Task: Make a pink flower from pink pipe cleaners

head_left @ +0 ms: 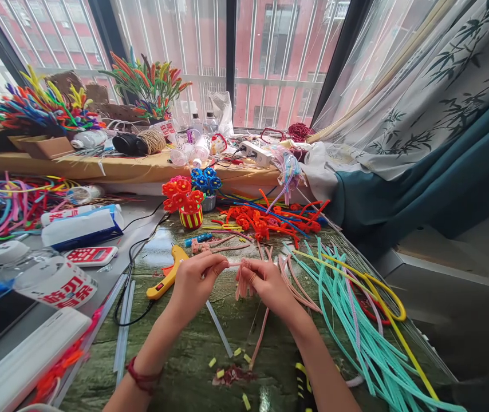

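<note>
Near the middle of the head view, my right hand (265, 280) pinches a small bundle of pink fuzzy stems (243, 286). To its left, my left hand (199, 277) has thumb and forefinger closed on a thin pink strand that runs across to the bundle. More pink stems (298, 289) lie just right of my right hand, and one (259, 337) slants down the green table below it. Beside my left hand rests a yellow glue gun (169, 274), partly hidden behind the fingers.
Red flowers in a striped pot (191, 218) stand beyond the hands, with orange pieces (261, 222) to their right. Turquoise stems (356, 320) spread at the right. A clear glue stick (219, 329), yellow bits and a black-yellow tool (303, 386) lie nearer.
</note>
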Tool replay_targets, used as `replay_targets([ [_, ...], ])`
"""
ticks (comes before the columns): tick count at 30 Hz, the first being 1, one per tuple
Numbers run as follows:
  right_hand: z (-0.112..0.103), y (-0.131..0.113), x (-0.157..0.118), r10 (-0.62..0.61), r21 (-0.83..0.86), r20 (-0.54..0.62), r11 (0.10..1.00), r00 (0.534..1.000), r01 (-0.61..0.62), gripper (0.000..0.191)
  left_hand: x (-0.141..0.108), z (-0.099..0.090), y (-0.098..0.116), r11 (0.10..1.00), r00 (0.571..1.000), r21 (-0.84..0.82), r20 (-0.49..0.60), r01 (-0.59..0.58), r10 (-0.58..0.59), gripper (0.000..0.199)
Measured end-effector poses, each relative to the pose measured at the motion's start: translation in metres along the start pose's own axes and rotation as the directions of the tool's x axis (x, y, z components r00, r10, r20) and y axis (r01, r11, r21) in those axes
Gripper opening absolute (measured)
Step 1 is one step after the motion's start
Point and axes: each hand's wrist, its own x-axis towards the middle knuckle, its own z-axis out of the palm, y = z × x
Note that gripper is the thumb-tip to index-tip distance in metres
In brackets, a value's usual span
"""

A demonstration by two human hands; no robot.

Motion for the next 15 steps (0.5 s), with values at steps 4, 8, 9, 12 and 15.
replay_targets([
  [4,0.004,0.006,0.001,-0.049,-0.169,-0.063,0.985,0.997,0.037,0.035,-0.001,0.002,0.003,1.000,1.000,0.014,0.028,0.012,-0.012,0.028],
  [8,0.009,0.013,0.001,-0.084,-0.322,-0.107,0.946,0.991,0.046,0.034,-0.002,0.005,0.004,0.999,0.999,0.021,0.047,0.026,-0.027,0.025],
  [9,0.010,0.015,0.001,-0.095,-0.361,-0.117,0.931,0.989,0.047,0.034,-0.003,0.005,0.004,0.999,0.998,0.022,0.054,0.029,-0.030,0.025],
  [12,0.014,0.017,0.000,-0.134,-0.494,-0.156,0.868,0.979,0.040,0.031,-0.003,0.008,0.004,0.999,0.997,0.023,0.071,0.039,-0.041,0.024],
  [15,0.016,0.015,0.001,-0.159,-0.598,-0.162,0.801,0.974,0.031,0.030,-0.004,0.010,0.005,0.998,0.995,0.017,0.083,0.057,-0.059,0.027],
])
